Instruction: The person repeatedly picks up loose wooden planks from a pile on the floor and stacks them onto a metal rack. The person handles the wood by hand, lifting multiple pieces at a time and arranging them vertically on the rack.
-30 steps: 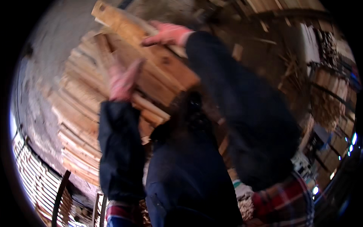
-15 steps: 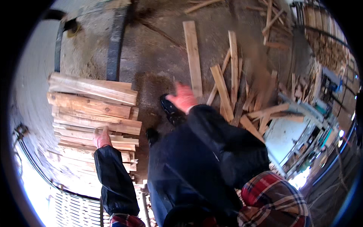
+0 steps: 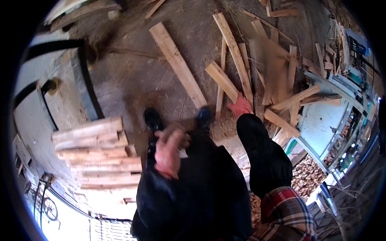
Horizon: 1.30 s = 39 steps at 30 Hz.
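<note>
My right hand [image 3: 242, 106] is at the near end of a short wooden plank [image 3: 222, 81], its fingers closed round that end. The plank slants up and to the left over the floor. My left hand [image 3: 169, 152] hangs in front of my dark clothing, holding nothing that I can see; motion smears its fingers. To the left of it lies a stack of sawn planks [image 3: 100, 160], laid side by side. A long flat plank [image 3: 177, 64] rests on the floor ahead of my boots, and a narrow, slightly bowed plank [image 3: 235, 52] lies just beyond the held one.
Loose offcuts and boards [image 3: 287, 76] lie in a jumble at the right. Beside them stands a pale metal machine table [image 3: 317, 124] with wood pieces on it. A dark metal frame [image 3: 86, 80] rises at the left, and wood chips [image 3: 307, 172] lie at the lower right.
My right hand has moved right, onto the short plank's end. My left hand has left the plank stack and swung in front of my body. My view has turned and shifted right.
</note>
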Tool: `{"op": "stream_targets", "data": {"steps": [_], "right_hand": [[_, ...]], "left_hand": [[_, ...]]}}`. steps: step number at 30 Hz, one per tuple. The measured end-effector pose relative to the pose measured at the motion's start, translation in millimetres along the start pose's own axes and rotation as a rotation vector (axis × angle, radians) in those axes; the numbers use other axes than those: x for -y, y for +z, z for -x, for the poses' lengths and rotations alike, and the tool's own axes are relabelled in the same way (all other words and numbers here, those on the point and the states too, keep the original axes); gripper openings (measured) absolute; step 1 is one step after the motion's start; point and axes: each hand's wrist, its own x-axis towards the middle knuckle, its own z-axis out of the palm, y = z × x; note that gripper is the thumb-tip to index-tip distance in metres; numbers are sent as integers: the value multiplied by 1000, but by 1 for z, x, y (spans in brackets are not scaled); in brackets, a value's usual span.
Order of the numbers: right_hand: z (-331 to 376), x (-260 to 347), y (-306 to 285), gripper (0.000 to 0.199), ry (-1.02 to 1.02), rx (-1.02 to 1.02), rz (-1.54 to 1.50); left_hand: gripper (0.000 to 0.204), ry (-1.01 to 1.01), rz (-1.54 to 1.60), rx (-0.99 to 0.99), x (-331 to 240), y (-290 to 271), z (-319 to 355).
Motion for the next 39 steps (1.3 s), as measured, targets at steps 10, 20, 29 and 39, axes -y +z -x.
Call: {"op": "stream_targets", "data": {"steps": [10, 20, 29, 39], "right_hand": [[-103, -9, 54, 89, 10, 147, 98], [-73, 214, 3, 104, -286, -49, -297], [-88, 210, 46, 86, -397, 212, -480], [23, 163, -49, 87, -324, 680, -794]], "left_hand": [[48, -98, -123, -25, -16, 59, -42], [48, -125, 82, -82, 1, 52, -63], [52, -236, 257, -178, -13, 18, -51], [54, 1, 328, -211, 5, -2, -41]]}}
